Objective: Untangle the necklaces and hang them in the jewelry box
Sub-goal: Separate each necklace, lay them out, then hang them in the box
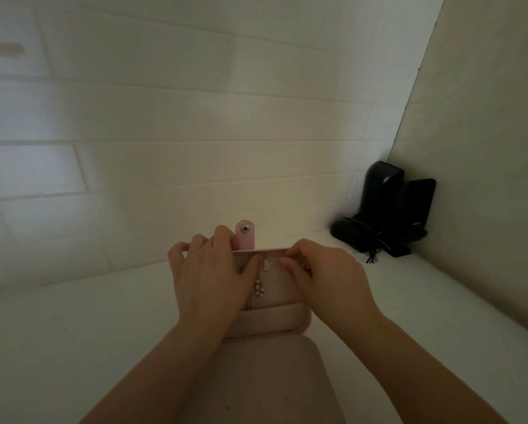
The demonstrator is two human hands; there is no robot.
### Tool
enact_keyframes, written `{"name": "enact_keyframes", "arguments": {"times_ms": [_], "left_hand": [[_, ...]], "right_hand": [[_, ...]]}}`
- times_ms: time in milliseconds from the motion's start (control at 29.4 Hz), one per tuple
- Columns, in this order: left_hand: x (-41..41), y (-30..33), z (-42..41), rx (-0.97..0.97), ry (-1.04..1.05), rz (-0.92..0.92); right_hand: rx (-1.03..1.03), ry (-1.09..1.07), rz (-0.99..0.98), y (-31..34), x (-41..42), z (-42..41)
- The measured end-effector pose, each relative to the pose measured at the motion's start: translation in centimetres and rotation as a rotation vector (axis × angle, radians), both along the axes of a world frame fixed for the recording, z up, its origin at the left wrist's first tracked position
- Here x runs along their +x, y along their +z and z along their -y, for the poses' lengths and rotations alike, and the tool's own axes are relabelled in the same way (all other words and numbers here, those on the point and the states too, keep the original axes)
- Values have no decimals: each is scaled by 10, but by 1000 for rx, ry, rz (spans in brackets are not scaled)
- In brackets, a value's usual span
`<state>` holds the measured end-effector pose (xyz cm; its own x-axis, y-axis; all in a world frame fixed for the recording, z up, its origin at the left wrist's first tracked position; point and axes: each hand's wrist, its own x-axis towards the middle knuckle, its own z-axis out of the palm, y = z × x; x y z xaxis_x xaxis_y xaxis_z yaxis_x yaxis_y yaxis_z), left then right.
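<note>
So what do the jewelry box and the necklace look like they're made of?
Jewelry box: probably faux leather, matte pink, with smooth padded edges and a shiny metal snap on its tab. Necklace: apparently metal, since its small beads glint; too small to be sure.

Jewelry box (pixel 275 322): on the counter (pixel 73 332), centre, its lid standing upright at the far side.
Snap tab (pixel 245 237): sticks up above the lid's top edge, between the two hands.
Left hand (pixel 210 280): at the lid's left part, fingers over its top edge.
Right hand (pixel 324 276): at the lid's right part, fingertips at the top edge.
Necklace (pixel 259 290): hangs down the lid's inner face, between the hands.
Speakers (pixel 388 209): far right corner of the counter, against the tiled wall (pixel 165 117).
</note>
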<state>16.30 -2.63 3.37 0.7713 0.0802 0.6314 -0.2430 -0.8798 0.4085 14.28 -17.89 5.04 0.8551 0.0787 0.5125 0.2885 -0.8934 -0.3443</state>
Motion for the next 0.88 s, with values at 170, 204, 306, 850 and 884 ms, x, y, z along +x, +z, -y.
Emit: {"name": "enact_keyframes", "arguments": {"times_ms": [170, 204, 306, 850, 884], "left_hand": [[-1, 2, -1, -7, -14, -61], [0, 2, -1, -3, -19, -74], [1, 1, -3, 2, -37, -110], [-1, -10, -16, 286, -143, -78], [0, -12, -16, 305, -135, -61]], "right_hand": [[57, -32, -4, -6, -2, 1], [30, -28, -19, -7, -4, 1], [-117, -29, -86, -10, -8, 3], [182, 154, -474, 23, -22, 19], [291, 177, -478, 25, -20, 15]]}}
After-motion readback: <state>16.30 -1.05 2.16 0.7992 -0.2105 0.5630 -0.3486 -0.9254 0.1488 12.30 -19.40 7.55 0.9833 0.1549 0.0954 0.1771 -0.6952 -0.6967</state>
